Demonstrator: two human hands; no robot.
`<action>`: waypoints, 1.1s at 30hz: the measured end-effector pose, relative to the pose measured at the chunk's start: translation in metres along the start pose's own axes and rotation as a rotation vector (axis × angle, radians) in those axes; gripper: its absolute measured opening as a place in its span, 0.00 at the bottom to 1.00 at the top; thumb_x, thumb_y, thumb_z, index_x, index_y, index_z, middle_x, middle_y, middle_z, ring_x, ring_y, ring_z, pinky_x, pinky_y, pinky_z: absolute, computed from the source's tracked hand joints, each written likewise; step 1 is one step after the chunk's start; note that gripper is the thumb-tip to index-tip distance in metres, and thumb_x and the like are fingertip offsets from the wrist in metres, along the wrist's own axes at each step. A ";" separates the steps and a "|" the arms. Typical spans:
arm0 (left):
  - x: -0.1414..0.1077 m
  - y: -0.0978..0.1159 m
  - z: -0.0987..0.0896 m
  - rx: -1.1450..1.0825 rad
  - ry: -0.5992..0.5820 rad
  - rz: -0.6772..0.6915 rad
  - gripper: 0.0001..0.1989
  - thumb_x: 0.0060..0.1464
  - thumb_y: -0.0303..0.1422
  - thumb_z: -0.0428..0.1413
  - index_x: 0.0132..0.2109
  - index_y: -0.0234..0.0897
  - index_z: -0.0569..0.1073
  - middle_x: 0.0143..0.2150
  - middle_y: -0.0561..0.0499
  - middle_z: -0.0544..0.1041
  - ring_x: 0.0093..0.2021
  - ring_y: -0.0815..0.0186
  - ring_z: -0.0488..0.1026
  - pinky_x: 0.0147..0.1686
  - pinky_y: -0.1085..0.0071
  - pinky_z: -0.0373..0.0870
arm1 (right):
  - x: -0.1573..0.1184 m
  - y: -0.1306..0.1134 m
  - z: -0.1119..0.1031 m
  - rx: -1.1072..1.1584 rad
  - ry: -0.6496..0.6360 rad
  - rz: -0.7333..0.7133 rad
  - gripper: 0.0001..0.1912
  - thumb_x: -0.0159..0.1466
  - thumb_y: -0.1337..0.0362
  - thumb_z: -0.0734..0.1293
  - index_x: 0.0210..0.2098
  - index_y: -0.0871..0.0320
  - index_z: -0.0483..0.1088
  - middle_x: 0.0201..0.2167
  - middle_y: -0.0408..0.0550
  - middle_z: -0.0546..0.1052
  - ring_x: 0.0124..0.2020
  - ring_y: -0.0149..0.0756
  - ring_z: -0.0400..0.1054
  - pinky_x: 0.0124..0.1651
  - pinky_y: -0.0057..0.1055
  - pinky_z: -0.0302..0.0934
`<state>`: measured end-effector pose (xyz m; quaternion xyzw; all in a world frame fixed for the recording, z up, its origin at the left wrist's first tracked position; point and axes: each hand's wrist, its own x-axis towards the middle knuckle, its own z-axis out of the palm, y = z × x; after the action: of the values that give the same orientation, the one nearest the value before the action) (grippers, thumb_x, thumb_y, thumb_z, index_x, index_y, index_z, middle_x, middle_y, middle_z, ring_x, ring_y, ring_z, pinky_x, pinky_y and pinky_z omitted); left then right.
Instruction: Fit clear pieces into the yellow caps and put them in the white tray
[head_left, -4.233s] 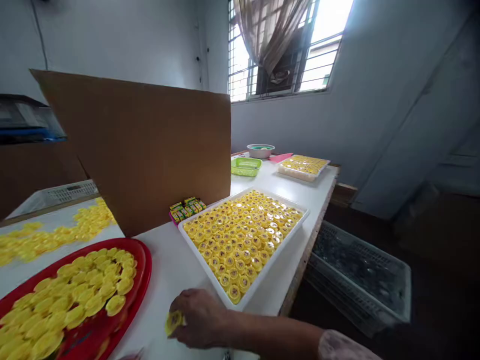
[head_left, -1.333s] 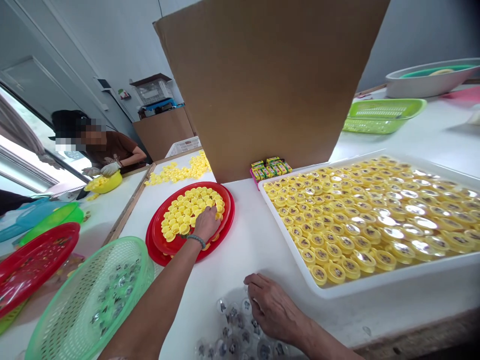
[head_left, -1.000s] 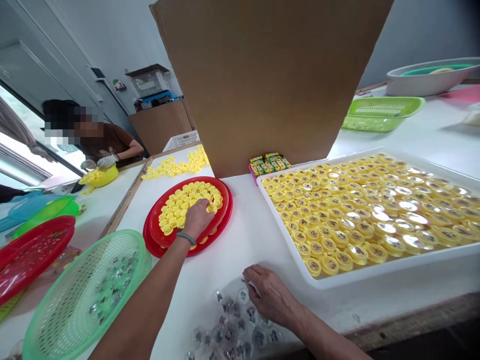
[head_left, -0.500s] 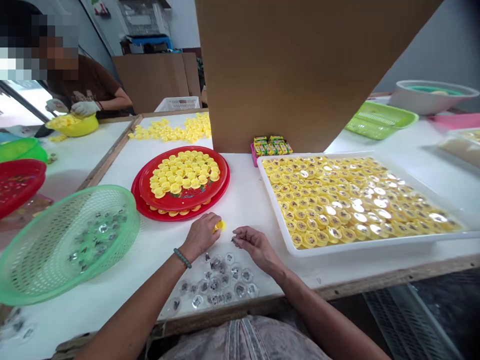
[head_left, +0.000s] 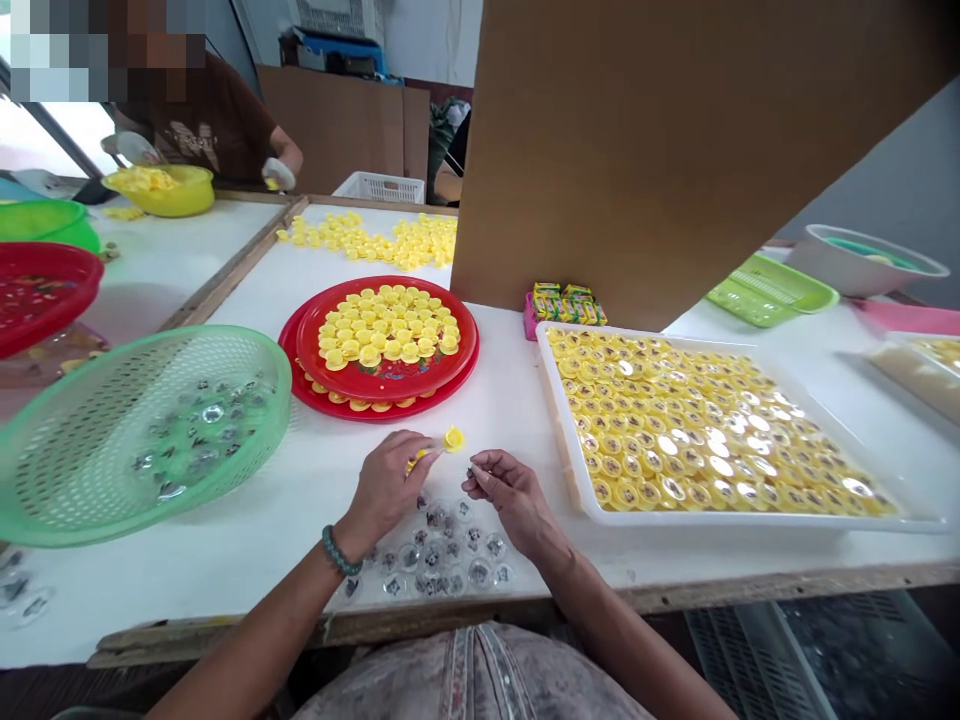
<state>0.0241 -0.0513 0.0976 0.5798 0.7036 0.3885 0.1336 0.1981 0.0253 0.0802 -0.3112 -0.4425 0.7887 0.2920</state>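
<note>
My left hand (head_left: pixel 390 475), with a bead bracelet at its wrist, is closed on a small yellow cup (head_left: pixel 415 461), mostly covered by the fingers. Just past its fingertips is another yellow cup (head_left: pixel 454 438); whether they touch it I cannot tell. My right hand (head_left: pixel 510 490) pinches a small dark piece (head_left: pixel 471 473), too small to name. Below both hands lies a group of clear round caps (head_left: pixel 433 556) with dark figures inside. Beyond my left hand, stacked red trays (head_left: pixel 360 381) carry many yellow cups (head_left: pixel 390 325).
On the right stands a white tray (head_left: pixel 592 508) full of yellow cups under clear caps. A green basket (head_left: pixel 45 440) holds more clear caps at left. A cardboard panel (head_left: pixel 637 150) rises behind small packets (head_left: pixel 566 305). A gloved co-worker (head_left: pixel 225 110) is at the far left.
The view has shifted. A yellow cup now shows beyond my left fingertips, and another lies between that hand's fingers. My right hand stays pinched. The co-worker's hands have moved apart.
</note>
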 end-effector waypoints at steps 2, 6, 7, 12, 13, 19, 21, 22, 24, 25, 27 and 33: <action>-0.006 0.014 0.002 -0.218 -0.019 -0.072 0.11 0.56 0.35 0.51 0.41 0.39 0.76 0.40 0.48 0.77 0.40 0.66 0.72 0.41 0.71 0.68 | 0.001 0.002 0.008 0.033 0.020 -0.012 0.11 0.53 0.61 0.72 0.34 0.58 0.71 0.26 0.41 0.74 0.29 0.30 0.70 0.35 0.29 0.63; -0.013 0.029 0.012 -0.434 0.028 -0.256 0.09 0.51 0.34 0.56 0.38 0.38 0.77 0.37 0.50 0.78 0.34 0.67 0.73 0.35 0.74 0.68 | 0.005 0.006 0.020 0.050 0.061 -0.060 0.11 0.53 0.62 0.72 0.34 0.58 0.70 0.26 0.41 0.75 0.26 0.28 0.69 0.34 0.27 0.64; -0.015 0.029 0.014 -0.451 0.064 -0.320 0.09 0.49 0.34 0.57 0.37 0.37 0.77 0.35 0.50 0.79 0.33 0.67 0.73 0.34 0.74 0.68 | 0.005 0.008 0.022 0.043 0.074 -0.063 0.11 0.53 0.62 0.72 0.33 0.58 0.70 0.26 0.41 0.75 0.26 0.27 0.69 0.34 0.27 0.65; -0.019 0.023 0.017 -0.578 0.084 -0.538 0.08 0.46 0.36 0.59 0.28 0.34 0.76 0.26 0.51 0.77 0.28 0.68 0.71 0.30 0.74 0.67 | 0.005 0.011 0.028 -0.040 0.115 -0.065 0.10 0.53 0.62 0.71 0.34 0.58 0.71 0.25 0.41 0.75 0.26 0.29 0.70 0.34 0.29 0.65; -0.019 0.021 0.017 -0.610 0.075 -0.552 0.09 0.46 0.37 0.59 0.28 0.34 0.75 0.26 0.51 0.77 0.28 0.68 0.71 0.30 0.74 0.66 | 0.005 0.011 0.029 -0.064 0.117 -0.077 0.10 0.54 0.62 0.71 0.34 0.57 0.71 0.26 0.42 0.76 0.27 0.29 0.70 0.35 0.29 0.65; -0.017 0.017 0.017 -0.691 0.025 -0.478 0.12 0.45 0.36 0.59 0.38 0.36 0.76 0.33 0.49 0.78 0.32 0.67 0.72 0.33 0.74 0.67 | 0.010 -0.005 0.025 -0.466 0.020 -0.225 0.06 0.57 0.62 0.68 0.33 0.57 0.75 0.29 0.44 0.77 0.32 0.33 0.69 0.39 0.31 0.64; -0.015 0.018 0.017 -0.690 -0.007 -0.453 0.10 0.46 0.36 0.59 0.35 0.36 0.76 0.31 0.50 0.78 0.31 0.68 0.72 0.32 0.74 0.67 | 0.010 -0.011 0.023 -0.648 0.014 -0.311 0.07 0.59 0.62 0.66 0.35 0.56 0.75 0.31 0.45 0.77 0.34 0.35 0.70 0.41 0.32 0.64; -0.014 0.019 0.017 -0.704 -0.006 -0.458 0.09 0.46 0.36 0.59 0.35 0.35 0.76 0.30 0.50 0.77 0.30 0.68 0.71 0.31 0.74 0.67 | 0.009 -0.012 0.022 -0.731 0.026 -0.370 0.08 0.60 0.63 0.65 0.37 0.56 0.74 0.31 0.46 0.77 0.34 0.35 0.70 0.41 0.32 0.64; -0.013 0.022 0.017 -0.762 0.015 -0.496 0.09 0.45 0.35 0.60 0.33 0.35 0.74 0.28 0.52 0.76 0.28 0.69 0.70 0.29 0.74 0.67 | 0.006 -0.012 0.020 -0.862 0.042 -0.490 0.11 0.62 0.64 0.62 0.43 0.55 0.72 0.33 0.46 0.77 0.35 0.34 0.70 0.42 0.32 0.64; -0.013 0.023 0.017 -0.803 0.022 -0.522 0.09 0.44 0.35 0.60 0.32 0.35 0.73 0.27 0.52 0.75 0.27 0.70 0.70 0.29 0.74 0.68 | 0.004 -0.011 0.019 -0.904 0.044 -0.534 0.12 0.63 0.65 0.61 0.45 0.55 0.70 0.34 0.46 0.76 0.36 0.34 0.70 0.43 0.31 0.64; -0.014 0.025 0.018 -0.892 0.028 -0.577 0.09 0.44 0.34 0.61 0.32 0.34 0.71 0.25 0.53 0.74 0.26 0.70 0.70 0.29 0.74 0.68 | -0.002 -0.007 0.019 -0.939 0.046 -0.564 0.13 0.64 0.67 0.59 0.48 0.54 0.67 0.36 0.47 0.76 0.38 0.34 0.70 0.43 0.31 0.64; -0.016 0.029 0.023 -1.142 0.079 -0.660 0.12 0.45 0.35 0.60 0.34 0.36 0.67 0.28 0.51 0.77 0.31 0.68 0.74 0.34 0.73 0.67 | -0.011 -0.003 0.021 -0.981 0.076 -0.523 0.15 0.60 0.65 0.65 0.47 0.54 0.67 0.36 0.46 0.74 0.34 0.32 0.68 0.38 0.29 0.65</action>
<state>0.0641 -0.0563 0.0983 0.1570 0.5321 0.6602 0.5064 0.1897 0.0081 0.0940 -0.3186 -0.8095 0.3799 0.3145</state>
